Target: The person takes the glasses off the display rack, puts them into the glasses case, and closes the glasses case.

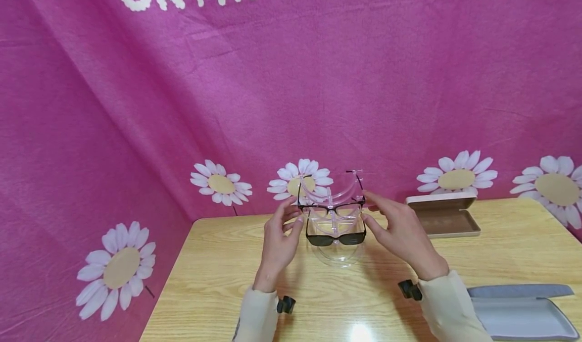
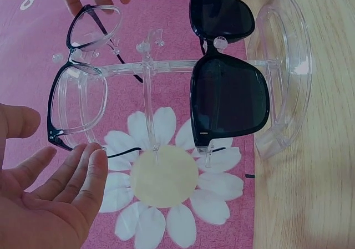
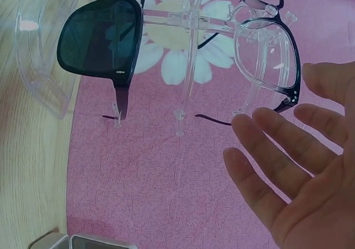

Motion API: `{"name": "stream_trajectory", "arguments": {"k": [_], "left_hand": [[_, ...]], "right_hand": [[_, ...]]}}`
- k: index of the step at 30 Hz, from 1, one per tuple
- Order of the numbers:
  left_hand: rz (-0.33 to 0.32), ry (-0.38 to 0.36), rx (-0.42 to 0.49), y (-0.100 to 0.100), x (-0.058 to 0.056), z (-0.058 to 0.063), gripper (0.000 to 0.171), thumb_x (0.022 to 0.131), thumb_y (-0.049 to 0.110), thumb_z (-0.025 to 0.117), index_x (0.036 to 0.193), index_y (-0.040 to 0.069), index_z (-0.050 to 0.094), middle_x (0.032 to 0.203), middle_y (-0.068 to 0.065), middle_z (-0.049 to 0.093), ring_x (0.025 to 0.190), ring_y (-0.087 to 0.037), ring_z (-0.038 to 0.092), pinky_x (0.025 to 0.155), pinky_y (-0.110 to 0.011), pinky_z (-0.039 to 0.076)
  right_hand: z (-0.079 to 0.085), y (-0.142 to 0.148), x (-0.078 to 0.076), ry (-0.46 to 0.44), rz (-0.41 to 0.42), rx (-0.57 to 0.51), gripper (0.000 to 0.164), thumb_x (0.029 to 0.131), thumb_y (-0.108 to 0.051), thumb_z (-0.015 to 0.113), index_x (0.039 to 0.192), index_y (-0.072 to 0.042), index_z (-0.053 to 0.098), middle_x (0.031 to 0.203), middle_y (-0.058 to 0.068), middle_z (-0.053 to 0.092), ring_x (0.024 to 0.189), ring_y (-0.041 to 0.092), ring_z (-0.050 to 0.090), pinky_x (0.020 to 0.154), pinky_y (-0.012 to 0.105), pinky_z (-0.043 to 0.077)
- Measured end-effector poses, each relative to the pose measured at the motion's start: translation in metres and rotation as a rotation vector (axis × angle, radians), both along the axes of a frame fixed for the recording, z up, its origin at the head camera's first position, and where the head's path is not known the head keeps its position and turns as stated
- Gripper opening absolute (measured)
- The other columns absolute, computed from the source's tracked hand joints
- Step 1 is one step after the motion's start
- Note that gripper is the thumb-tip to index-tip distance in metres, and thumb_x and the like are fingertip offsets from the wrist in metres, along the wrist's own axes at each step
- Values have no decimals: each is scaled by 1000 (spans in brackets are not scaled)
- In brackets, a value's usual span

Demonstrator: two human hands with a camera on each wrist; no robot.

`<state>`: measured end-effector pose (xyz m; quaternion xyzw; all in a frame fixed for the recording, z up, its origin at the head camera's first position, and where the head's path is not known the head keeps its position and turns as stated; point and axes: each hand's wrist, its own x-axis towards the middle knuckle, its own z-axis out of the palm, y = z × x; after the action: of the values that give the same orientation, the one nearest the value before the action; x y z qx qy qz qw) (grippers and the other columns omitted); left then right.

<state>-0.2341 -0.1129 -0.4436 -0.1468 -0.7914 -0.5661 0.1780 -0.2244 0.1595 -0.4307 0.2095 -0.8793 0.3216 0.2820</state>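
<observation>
A clear plastic eyewear stand (image 1: 338, 265) rises from the wooden table with two pairs on it. Dark-framed eyeglasses (image 2: 51, 110) with clear lenses sit on a higher tier. Black sunglasses (image 2: 230, 96) with dark lenses rest on the tier below. My left hand (image 1: 279, 241) is beside the left end of the eyeglasses, thumb apart from its extended fingers. On the opposite side, my right hand (image 1: 404, 231) is spread near the other hinge, its thumb close to the frame corner. Neither hand visibly grips the frame; whether fingertips touch it, I cannot tell.
An open brown-lined glasses case (image 1: 447, 223) stands at the back right of the table (image 1: 218, 281). Nearer, at the right front, lies another open case (image 1: 523, 316) with a grey interior. A pink cloth (image 1: 364, 89) with daisies hangs behind the table.
</observation>
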Motion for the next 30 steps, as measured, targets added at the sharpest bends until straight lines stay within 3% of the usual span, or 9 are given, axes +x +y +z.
{"name": "stream_trajectory", "arguments": {"k": [12, 25, 30], "left_hand": [[17, -21, 20, 3, -3, 0, 39, 101, 7, 66, 139, 10, 62, 121, -19, 73, 115, -35, 72, 96, -46, 63], [20, -52, 61, 4, -6, 1, 36, 101, 5, 65, 137, 9, 64, 121, -18, 73, 113, -33, 73, 93, -42, 64], [17, -44, 69, 4, -8, -1, 33, 100, 5, 65, 133, 8, 66, 121, -17, 75, 112, -33, 73, 91, -36, 64]], "right_hand": [[-2, -1, -5, -19, -13, -25, 47, 92, -10, 76, 138, -4, 65, 107, 13, 81, 91, 30, 76, 79, 48, 62], [-6, -3, -11, 5, 38, -118, 43, 91, -2, 75, 133, 1, 67, 106, 16, 80, 91, 32, 77, 78, 49, 65], [-6, -5, -14, 12, 63, -220, 35, 91, 4, 73, 126, 3, 71, 100, 15, 81, 86, 23, 77, 79, 16, 61]]}}
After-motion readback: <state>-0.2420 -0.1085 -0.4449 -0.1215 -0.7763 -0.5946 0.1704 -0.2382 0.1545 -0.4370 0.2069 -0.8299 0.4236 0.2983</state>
